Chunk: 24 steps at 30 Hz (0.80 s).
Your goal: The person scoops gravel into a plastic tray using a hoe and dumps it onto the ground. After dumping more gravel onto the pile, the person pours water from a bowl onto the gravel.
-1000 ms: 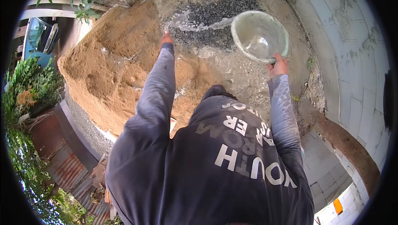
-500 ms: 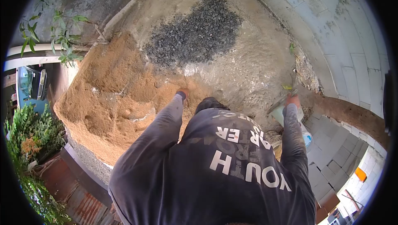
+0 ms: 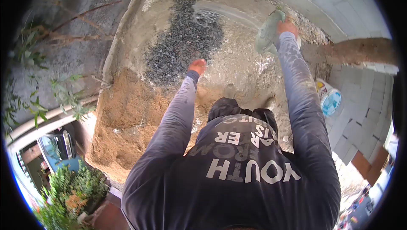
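My right hand (image 3: 288, 27) is closed on the edge of a pale green bucket-like container (image 3: 268, 35), tipped on its side. From its mouth a thin stream of water (image 3: 229, 11) arcs left and lands on the dark gravel (image 3: 182, 39). My left hand (image 3: 197, 66) hangs over the near right part of the gravel with nothing visible in it. Its fingers look loosely apart, though they are small in view. Beneath my left forearm lies brown sand (image 3: 127, 115). Wet grey ground (image 3: 237, 56) stretches between the gravel and the container.
On the right, a white bucket (image 3: 323, 89) with something blue at its top stands by grey paving blocks (image 3: 360, 115). A tree trunk (image 3: 356, 52) juts in there. A block wall (image 3: 347, 5) rises at upper right. Leafy branches (image 3: 38, 107) hang at left.
My right hand has swung the container forward and up, and water now streams onto the gravel. My left hand has moved forward from the sand to the gravel. The view has shifted.
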Each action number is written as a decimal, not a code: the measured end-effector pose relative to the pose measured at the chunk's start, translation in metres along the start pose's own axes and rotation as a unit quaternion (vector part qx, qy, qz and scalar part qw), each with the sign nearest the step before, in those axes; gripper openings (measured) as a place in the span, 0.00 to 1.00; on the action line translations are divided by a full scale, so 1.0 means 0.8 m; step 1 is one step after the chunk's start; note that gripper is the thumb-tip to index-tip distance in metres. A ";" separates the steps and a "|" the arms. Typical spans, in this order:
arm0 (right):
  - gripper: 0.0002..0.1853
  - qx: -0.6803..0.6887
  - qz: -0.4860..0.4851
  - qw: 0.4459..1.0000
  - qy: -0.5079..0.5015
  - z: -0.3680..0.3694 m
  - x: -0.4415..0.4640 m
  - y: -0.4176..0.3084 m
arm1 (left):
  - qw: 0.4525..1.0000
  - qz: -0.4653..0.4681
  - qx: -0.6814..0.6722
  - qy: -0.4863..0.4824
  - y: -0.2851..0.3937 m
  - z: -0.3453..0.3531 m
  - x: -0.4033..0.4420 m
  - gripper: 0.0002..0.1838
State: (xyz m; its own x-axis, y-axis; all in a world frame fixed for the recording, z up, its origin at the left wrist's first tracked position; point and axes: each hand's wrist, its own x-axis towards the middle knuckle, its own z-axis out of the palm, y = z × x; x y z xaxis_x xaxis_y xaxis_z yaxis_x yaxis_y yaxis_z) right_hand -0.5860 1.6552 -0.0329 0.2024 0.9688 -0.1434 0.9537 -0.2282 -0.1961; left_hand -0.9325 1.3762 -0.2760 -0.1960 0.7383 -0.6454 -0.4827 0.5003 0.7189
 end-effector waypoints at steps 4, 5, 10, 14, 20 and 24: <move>0.24 0.036 0.116 0.993 -0.008 0.017 -0.036 0.152 | 0.530 0.273 0.773 -0.218 -0.200 -0.029 -0.055 0.13; 0.24 0.037 0.163 0.986 -0.011 0.031 -0.051 0.210 | 0.545 0.148 0.771 -0.294 -0.214 -0.027 -0.085 0.14; 0.31 0.210 0.386 0.898 0.003 0.151 -0.206 0.577 | 0.603 -0.083 0.716 -0.343 -0.244 -0.033 -0.170 0.17; 0.39 0.266 0.501 0.823 0.009 0.143 -0.331 0.707 | 0.683 -0.153 0.674 -0.237 -0.209 -0.035 -0.117 0.18; 0.37 0.145 0.627 0.763 -0.052 0.122 -0.433 0.855 | 0.902 -0.153 0.403 0.014 -0.060 0.158 -0.038 0.15; 0.34 0.203 0.652 0.730 -0.033 0.138 -0.425 0.982 | 0.937 -0.043 0.345 0.001 -0.061 0.390 -0.058 0.14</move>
State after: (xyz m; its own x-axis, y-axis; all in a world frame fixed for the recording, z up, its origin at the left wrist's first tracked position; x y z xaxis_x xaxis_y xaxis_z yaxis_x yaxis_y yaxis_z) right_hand 0.0702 1.1360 -0.2451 0.8549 -0.1012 -0.5089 -0.1873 -0.9749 -0.1207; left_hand -0.6336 1.4584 -0.2008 -0.1843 0.6806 -0.7091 0.1708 0.7326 0.6588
